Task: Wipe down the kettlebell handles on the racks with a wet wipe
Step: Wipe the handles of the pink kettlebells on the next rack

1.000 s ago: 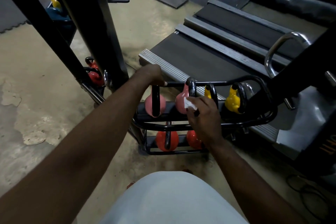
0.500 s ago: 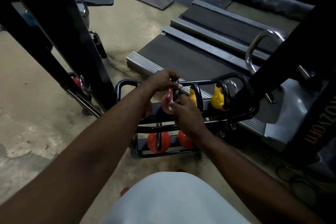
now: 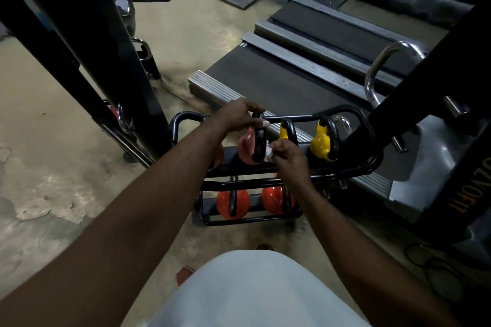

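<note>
Two orange kettlebells (image 3: 232, 206) sit on the rack's (image 3: 345, 168) lower shelf. Above, the right hand (image 3: 289, 158) pinches the wipe (image 3: 267, 159) against the pink kettlebell's (image 3: 245, 150) handle (image 3: 259, 147). The left hand (image 3: 237, 118) grips the handle's top. The bell is probably heavy and rigid, the wipe limp, so steady it by the handle.

Barely any wipe (image 3: 267, 159) to see, just a white scrap poking from the right hand (image 3: 288, 156). The left hand (image 3: 239, 117) covers the top of the pink kettlebell (image 3: 245, 148) handle. A second pink kettlebell (image 3: 219, 154) is nearly lost behind the left forearm (image 3: 186, 156). The yellow kettlebell (image 3: 283, 130) sinks behind the right knuckles. Orange lettering (image 3: 462, 199) is chopped by the right edge.
</note>
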A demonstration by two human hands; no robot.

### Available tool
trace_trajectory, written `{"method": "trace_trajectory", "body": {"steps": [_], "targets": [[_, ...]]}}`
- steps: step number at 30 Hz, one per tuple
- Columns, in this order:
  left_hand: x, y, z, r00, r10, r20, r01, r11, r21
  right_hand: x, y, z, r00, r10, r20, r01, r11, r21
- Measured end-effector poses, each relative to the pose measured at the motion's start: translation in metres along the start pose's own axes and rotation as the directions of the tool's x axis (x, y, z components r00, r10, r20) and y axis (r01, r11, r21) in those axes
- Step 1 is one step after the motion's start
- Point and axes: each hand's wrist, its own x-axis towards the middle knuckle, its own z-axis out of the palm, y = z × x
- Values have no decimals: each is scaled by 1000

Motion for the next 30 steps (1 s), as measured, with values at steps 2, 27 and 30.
{"method": "trace_trajectory", "body": {"steps": [2, 27, 30], "targets": [[-1, 1, 1, 1000, 10, -5, -10, 1000, 15, 1, 0, 1, 997, 70, 28, -71, 995, 63], [-67, 26, 36, 819, 2, -574, -85, 989, -117, 64, -23, -28, 950, 186, 250, -277, 873, 401], [-121, 23, 85, 743, 237, -627, -144, 970, 196, 86, -30, -39, 969, 53, 241, -88, 987, 138]]}}
